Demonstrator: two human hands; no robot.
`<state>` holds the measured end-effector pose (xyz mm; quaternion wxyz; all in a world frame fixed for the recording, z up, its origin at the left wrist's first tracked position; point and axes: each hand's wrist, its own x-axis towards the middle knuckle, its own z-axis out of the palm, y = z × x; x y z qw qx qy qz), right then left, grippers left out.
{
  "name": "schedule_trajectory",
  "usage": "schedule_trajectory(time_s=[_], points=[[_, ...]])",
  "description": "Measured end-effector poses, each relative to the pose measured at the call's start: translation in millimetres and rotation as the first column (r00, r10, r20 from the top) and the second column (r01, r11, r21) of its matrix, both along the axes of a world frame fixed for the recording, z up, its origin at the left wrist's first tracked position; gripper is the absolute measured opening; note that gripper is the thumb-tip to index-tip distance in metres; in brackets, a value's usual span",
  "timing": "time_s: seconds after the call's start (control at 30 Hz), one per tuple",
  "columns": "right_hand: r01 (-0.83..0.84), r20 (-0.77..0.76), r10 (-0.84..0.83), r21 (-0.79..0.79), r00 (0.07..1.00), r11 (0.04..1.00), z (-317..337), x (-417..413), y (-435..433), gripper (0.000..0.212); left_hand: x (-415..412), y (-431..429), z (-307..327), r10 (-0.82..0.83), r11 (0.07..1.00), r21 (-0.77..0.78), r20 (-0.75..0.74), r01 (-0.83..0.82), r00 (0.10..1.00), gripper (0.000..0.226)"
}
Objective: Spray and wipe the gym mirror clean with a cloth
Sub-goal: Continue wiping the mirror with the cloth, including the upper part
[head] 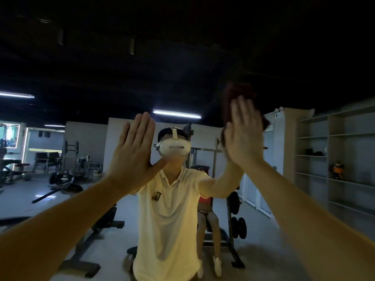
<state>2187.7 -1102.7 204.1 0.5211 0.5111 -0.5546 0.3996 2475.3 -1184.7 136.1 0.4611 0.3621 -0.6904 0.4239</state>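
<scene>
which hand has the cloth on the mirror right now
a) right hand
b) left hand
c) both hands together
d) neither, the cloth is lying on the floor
a: the right hand presses the dark red cloth against the mirror with straight fingers, while the left hand is spread flat beside it with nothing under it.
</scene>
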Motion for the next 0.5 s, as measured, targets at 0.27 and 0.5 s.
schedule_trajectory(time_s=[0.27, 0.5], points=[[-0.137, 0.104, 0.145, -0.081, 0.984, 0.987, 1, 120, -33, 0.058, 37, 3, -2, -0.044, 0.998, 0.056, 0.035, 0.042, 0.998, 0.1], [-0.318, -0.298, 0.38, 0.238, 0.875, 0.918, -87, 225, -56, 0.06, 116, -5, -76, -0.057, 0.998, -0.021, -0.172, 0.054, 0.983, 0.083]])
